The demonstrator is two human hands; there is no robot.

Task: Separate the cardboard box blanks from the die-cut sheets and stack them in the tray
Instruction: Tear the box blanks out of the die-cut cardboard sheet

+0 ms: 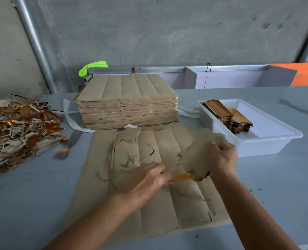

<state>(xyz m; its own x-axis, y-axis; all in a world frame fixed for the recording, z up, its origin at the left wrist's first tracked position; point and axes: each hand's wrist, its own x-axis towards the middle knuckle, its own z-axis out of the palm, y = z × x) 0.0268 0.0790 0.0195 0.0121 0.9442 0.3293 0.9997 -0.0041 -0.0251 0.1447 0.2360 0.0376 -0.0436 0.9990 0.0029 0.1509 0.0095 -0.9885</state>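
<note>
Right hand (222, 160) gripping torn blank (198, 152), left hand (147, 179) apparently pinching the blurred die-cut sheet (149, 204), white tray (268, 139) at two o'clock

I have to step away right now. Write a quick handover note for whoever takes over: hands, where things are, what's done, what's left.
Left hand presses on the die-cut sheet lying on the table, fingers curled at a gold strip; blur hides the grip.
Right hand grips a blank being torn from that sheet.
Done: two short stacks of blanks in the white tray, at right; scrap pile at left.
Left: finish this sheet, then the tall stack of uncut sheets behind it.
</note>
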